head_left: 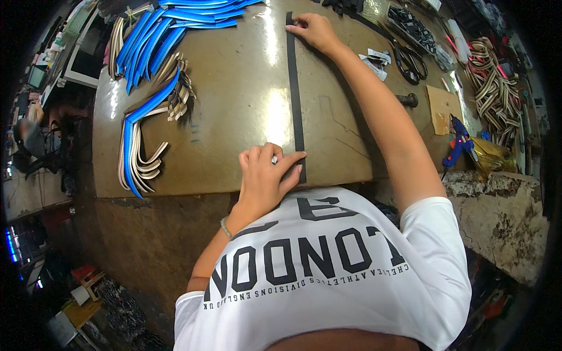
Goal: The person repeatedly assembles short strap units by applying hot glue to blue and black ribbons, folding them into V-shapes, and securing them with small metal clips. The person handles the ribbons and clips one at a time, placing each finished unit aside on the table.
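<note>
A long, narrow black strap (295, 99) lies stretched nearly straight from the far part of the table to its front edge. At its far end my right hand (315, 32) pinches it between thumb and fingertips, the arm fully reached out. Close to my body, my left hand (264, 174) has its thumb and index finger on the strap's near end, the other fingers bent on the table. A small white thing (274, 159) shows between fingers of the left hand; its kind is too small to tell.
Blue straps (155, 44) and cream strips (137, 158) lie on the left. On the right are black scissors (408, 61), a dark metal piece (408, 100), cardboard (443, 110), a blue glue gun (459, 143) and a tangle of striped straps (494, 88). A person (35, 140) sits far left.
</note>
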### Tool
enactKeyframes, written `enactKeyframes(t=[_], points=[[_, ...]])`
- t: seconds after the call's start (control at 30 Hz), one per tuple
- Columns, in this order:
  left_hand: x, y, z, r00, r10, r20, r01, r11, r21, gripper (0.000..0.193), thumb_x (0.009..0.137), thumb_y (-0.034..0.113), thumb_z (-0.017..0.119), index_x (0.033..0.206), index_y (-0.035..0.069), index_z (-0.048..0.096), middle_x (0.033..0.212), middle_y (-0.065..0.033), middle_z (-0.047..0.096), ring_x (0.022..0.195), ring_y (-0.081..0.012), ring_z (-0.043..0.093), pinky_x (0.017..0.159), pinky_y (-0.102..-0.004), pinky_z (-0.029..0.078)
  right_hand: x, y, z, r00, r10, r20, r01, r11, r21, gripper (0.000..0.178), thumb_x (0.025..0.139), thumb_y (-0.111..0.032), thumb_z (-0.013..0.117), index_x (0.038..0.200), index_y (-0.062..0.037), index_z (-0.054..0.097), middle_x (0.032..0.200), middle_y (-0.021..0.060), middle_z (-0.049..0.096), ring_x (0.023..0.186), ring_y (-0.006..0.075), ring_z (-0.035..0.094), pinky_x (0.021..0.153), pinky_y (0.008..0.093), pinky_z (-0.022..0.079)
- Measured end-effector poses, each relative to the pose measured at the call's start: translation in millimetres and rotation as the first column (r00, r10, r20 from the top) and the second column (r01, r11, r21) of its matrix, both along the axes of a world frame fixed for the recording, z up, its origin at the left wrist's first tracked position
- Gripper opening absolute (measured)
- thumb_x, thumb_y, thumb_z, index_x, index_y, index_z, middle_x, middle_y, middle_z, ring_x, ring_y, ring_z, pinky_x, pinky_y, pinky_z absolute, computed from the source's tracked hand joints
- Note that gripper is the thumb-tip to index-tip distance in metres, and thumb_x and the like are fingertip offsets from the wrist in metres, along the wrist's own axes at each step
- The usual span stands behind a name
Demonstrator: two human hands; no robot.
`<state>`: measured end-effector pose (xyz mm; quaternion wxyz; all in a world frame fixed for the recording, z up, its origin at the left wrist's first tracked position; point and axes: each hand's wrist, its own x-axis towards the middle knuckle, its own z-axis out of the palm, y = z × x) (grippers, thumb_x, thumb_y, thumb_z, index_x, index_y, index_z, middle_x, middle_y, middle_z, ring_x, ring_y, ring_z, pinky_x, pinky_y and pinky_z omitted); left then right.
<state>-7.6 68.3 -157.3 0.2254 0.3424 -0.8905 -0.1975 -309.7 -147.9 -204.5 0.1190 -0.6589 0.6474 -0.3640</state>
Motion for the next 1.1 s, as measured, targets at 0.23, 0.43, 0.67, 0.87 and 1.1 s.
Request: enactKeyframes(t=[0.23,0.43,0.67,0.87,1.1], points=[[4,-8,-2,1.000,-0.025,0.011,0.025,0.999,0.037,0.038,0.083,0.030,0.074,0.120,0.025,0.069,0.092,-0.0040,0.048,0.092,-0.0235,0.043,0.090,-0.0395,0.030,12,199,89,0.994,-0.079,0.073,0.090,0.982,-0.166,0.041,0.090,-0.035,0.071,0.112,-0.0007,0.069,0.106,0.0133,0.069,0.086,0.0215,0.065,0.079,0.0324,0.052],[6,-6,1,0.997,-0.039,0.071,0.034,0.997,0.065,0.047,0.081,0.035,0.076,0.125,0.024,0.067,0.096,-0.0053,0.048,0.095,-0.0245,0.043,0.093,-0.0403,0.030,-88,403,10,0.245,-0.928,0.279,0.950,0.174,-0.259,0.046,0.081,-0.034,0.083,0.106,-0.0025,0.061,0.101,0.0086,0.059,0.094,0.0112,0.059,0.079,0.0246,0.046],[8,-8,-4,0.997,-0.046,0.062,0.044,0.999,0.028,0.052,0.082,0.036,0.074,0.130,0.021,0.062,0.098,-0.0036,0.047,0.095,-0.0231,0.042,0.093,-0.0401,0.030,-136,374,50,0.376,-0.914,0.150,0.923,0.383,0.021,0.050,0.087,-0.034,0.077,0.114,0.0006,0.054,0.091,0.0085,0.068,0.072,0.0106,0.064,0.057,0.0265,0.050],[8,-7,-6,0.999,-0.023,0.038,0.022,0.999,0.036,0.052,0.078,0.035,0.078,0.127,0.022,0.065,0.097,-0.0046,0.049,0.096,-0.0246,0.044,0.091,-0.0404,0.031,-4,295,86,0.895,-0.320,0.310,0.319,0.946,0.055,0.043,0.085,-0.027,0.079,0.118,-0.0100,0.055,0.092,0.0026,0.065,0.073,0.0094,0.061,0.062,0.0223,0.048],[8,-9,-8,0.999,-0.029,0.042,0.028,0.999,0.027,0.051,0.078,0.037,0.077,0.126,0.024,0.065,0.095,-0.0034,0.049,0.094,-0.0238,0.045,0.089,-0.0405,0.031,35,238,78,0.993,0.030,0.112,-0.048,0.984,0.169,0.049,0.083,-0.029,0.078,0.116,-0.0044,0.052,0.094,0.0164,0.071,0.088,0.0318,0.072,0.077,0.0362,0.054]])
